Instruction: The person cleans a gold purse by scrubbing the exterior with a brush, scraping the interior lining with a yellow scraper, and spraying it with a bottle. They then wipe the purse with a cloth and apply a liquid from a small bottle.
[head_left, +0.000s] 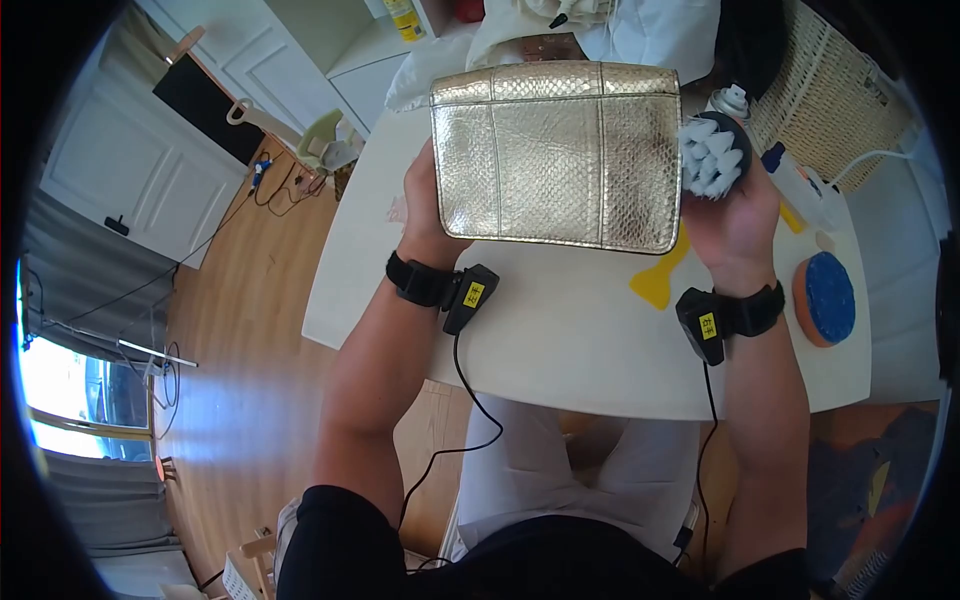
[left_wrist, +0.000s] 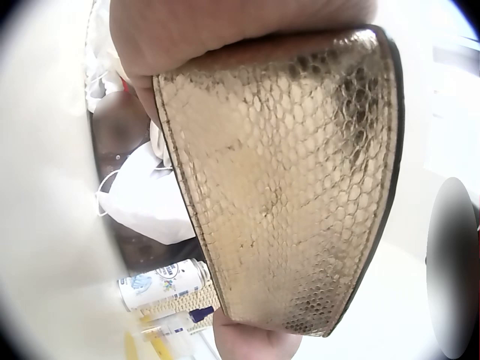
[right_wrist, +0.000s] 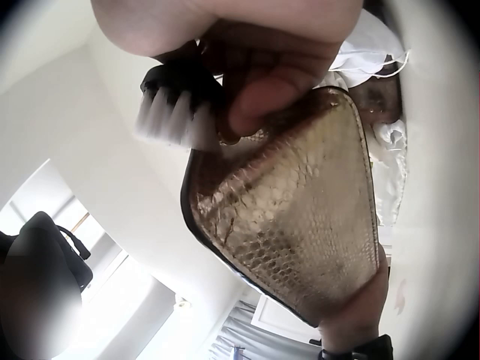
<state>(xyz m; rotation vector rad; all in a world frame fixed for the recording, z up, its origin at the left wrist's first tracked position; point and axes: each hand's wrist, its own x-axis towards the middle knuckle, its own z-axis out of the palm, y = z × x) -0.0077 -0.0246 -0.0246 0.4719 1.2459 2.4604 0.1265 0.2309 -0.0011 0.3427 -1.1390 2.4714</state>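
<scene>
A boxy gold handbag [head_left: 555,160] with a snakeskin pattern and dark edging is held up over the white table. My left hand [head_left: 428,208] grips its left side, the fingers mostly hidden behind it. At the opposite side, my right hand [head_left: 738,228] holds a round scrub brush [head_left: 712,162] with white bristles and a black base. The bristles face me beside the bag's right edge. In the right wrist view, the right-hand fingers [right_wrist: 270,97] also touch the bag's side panel [right_wrist: 300,202]. The left wrist view shows the other side panel [left_wrist: 277,187] beneath the left hand.
On the white table [head_left: 560,340], a yellow flat tool [head_left: 653,288] lies below the bag. To the right are a blue-and-orange round sponge [head_left: 828,300], a bottle [head_left: 800,190] and a spray can [head_left: 733,101]. A woven basket [head_left: 815,90] stands at the back right.
</scene>
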